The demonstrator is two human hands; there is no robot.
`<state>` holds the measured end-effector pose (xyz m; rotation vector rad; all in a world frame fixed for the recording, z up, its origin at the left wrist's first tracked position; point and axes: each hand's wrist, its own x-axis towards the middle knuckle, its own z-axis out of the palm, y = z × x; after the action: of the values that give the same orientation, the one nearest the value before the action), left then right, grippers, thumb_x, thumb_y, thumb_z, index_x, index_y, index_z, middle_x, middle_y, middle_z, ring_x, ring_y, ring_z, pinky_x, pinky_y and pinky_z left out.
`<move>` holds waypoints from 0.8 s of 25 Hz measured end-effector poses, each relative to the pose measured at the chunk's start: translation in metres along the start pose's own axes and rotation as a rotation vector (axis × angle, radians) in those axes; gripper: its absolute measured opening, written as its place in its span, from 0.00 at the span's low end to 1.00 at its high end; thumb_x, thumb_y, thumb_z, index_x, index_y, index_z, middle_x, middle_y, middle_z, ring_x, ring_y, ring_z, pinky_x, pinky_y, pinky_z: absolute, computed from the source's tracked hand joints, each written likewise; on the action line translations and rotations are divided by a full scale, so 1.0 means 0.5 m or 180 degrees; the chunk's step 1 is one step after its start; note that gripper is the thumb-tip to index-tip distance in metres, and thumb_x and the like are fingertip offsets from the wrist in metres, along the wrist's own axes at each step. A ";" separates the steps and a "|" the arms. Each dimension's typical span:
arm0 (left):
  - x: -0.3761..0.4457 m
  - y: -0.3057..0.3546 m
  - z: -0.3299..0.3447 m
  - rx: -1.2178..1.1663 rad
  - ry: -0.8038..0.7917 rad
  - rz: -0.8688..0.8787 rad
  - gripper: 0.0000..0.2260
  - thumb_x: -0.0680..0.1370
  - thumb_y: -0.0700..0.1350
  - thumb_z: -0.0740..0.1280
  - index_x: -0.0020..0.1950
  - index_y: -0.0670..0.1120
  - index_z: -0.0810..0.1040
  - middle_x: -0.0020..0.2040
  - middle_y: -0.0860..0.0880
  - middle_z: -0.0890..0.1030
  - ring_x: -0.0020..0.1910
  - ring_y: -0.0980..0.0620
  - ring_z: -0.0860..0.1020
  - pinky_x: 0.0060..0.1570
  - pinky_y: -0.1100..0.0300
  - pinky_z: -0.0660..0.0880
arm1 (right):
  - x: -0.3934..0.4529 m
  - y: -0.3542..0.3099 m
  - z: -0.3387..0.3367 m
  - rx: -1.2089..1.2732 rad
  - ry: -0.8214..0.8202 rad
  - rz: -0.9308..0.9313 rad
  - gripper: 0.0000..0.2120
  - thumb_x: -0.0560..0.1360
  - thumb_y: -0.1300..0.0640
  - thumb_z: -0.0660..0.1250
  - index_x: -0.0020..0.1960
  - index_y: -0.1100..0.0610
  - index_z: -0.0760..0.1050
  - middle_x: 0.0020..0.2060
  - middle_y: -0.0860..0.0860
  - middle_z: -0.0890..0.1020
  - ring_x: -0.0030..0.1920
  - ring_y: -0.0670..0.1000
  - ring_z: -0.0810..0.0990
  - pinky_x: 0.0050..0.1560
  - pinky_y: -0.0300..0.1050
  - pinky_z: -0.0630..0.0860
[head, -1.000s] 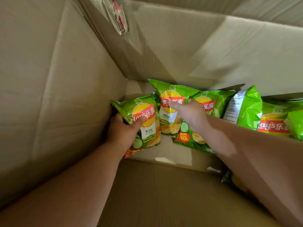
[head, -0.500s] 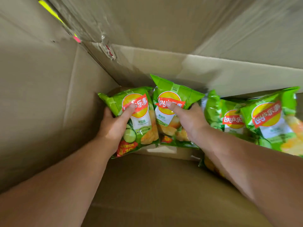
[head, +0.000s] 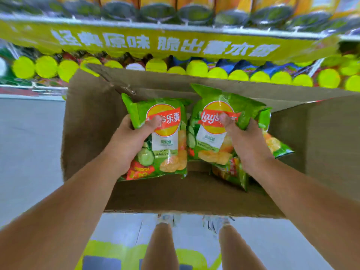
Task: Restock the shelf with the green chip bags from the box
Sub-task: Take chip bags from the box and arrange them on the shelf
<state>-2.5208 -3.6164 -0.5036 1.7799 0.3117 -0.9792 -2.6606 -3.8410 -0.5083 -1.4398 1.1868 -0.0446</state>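
Observation:
My left hand [head: 127, 142] grips a green chip bag [head: 165, 141] by its left side, thumb pressed on the red logo band. My right hand [head: 244, 142] grips a second green chip bag [head: 211, 133] from its right side, thumb on its logo. Both bags are upright, side by side, over the open cardboard box [head: 91, 121]. More green chip bags [head: 275, 144] lie lower in the box at the right, partly hidden behind my right hand. The shelf [head: 175, 45] with a yellow-green banner runs across the top.
Rows of yellow-lidded cans and bags [head: 196, 70] fill the shelf level behind the box. The box's far flap [head: 214, 84] stands open toward the shelf. Grey floor [head: 29, 143] lies to the left, and my own legs [head: 161, 248] stand below the box's near edge.
Both hands have lifted their bags up from deep inside the box toward its opening. My view has risen, so the shelf, floor and my legs now show.

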 end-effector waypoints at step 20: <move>-0.742 0.613 -0.073 -0.0575 -0.0003 0.1117 0.11 0.74 0.59 0.71 0.53 0.58 0.78 0.44 0.58 0.87 0.43 0.54 0.86 0.42 0.57 0.80 | -0.532 -0.741 -0.392 0.0223 0.0329 -0.1059 0.61 0.46 0.20 0.75 0.72 0.51 0.74 0.62 0.50 0.83 0.58 0.50 0.84 0.64 0.54 0.79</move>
<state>-2.5503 -3.6318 -0.0221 1.6007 0.0784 -0.6796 -2.6850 -3.8929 -0.0153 -1.5742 1.0067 -0.3908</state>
